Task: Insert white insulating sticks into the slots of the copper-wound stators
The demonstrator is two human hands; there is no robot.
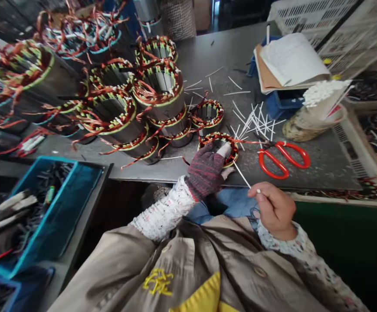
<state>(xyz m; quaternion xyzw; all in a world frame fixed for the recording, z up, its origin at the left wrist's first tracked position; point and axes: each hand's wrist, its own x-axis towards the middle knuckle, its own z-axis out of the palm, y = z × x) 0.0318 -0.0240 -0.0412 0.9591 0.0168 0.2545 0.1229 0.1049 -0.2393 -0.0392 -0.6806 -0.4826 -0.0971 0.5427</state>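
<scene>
My left hand (206,171), in a dark knit glove with white tape on one finger, grips the near edge of a small copper-wound electric motor stator (230,149) lying flat on the steel bench. My right hand (273,210) is bare and pinches a thin white insulating sleeve (242,175), whose far end points toward that stator. Loose white sleeves (256,121) lie scattered just beyond the stator. Red-handled scissors (284,158) sit to its right.
Several wound stators (158,86) stand in stacks across the back left of the steel bench (208,56). A notebook (292,60) and a woven basket holding white sleeves (315,117) are at the right. A blue bin (54,203) sits below the bench at the left.
</scene>
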